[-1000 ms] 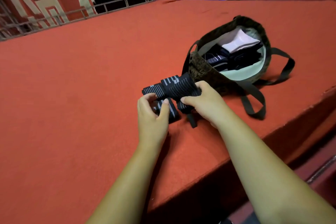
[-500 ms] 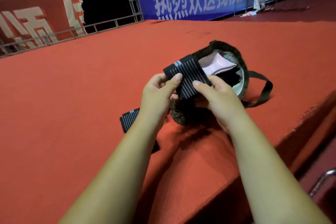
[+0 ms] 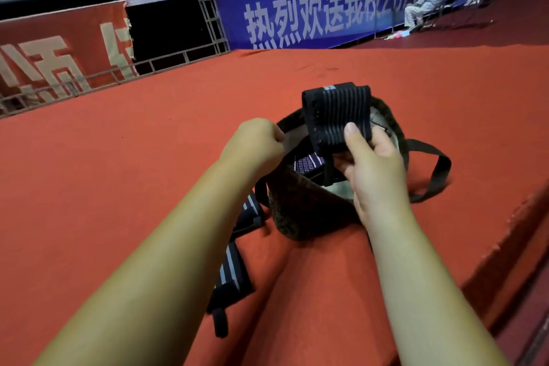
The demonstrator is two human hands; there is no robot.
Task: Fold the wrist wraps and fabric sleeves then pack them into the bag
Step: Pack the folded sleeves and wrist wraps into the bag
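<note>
Bag (image 3: 300, 202) mouth is held wide by the left hand (image 3: 258, 142) on its rim, but the right hand (image 3: 374, 169) and its folded wrap (image 3: 338, 116) hang right over it. A striped wrap (image 3: 306, 162) fills part of the inside, hard to say how much. Strap loop (image 3: 436, 175) blocks the right side, and loose wraps (image 3: 233, 273) lie by the left forearm. The carpet (image 3: 118, 187) further left is wide open.
</note>
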